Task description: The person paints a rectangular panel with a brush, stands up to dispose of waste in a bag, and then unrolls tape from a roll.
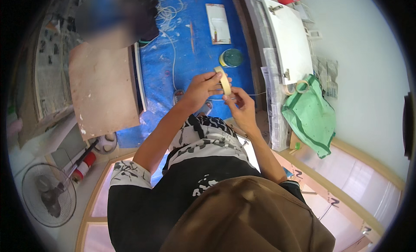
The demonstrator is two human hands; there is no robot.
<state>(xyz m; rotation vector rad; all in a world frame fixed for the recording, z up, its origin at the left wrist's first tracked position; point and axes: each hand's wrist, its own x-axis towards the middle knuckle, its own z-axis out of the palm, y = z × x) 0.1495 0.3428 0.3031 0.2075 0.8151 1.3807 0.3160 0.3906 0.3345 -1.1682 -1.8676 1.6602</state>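
A roll of cream masking tape (224, 82) is held by my left hand (203, 89), with the thumb on its near side and fingers behind and through it. My right hand (242, 107) is at the lower edge of the roll, thumb and index finger touching or almost touching it; whether they pinch the tape's end cannot be told. Beyond the hands, a round tub with a dark green lid (232, 58) stands on the blue floor sheet (162, 66). Farther off lies a white panel (218, 24) with a small red-handled tool on it.
White cable (169, 11) coils across the sheet. At the left are a brown board (104, 89), a standing fan (48, 195) and a person, blurred. At the right, a white door panel (289, 40) with hinges, two tape rolls (302, 86) and a green bag (308, 115) lie on a newspaper-covered surface.
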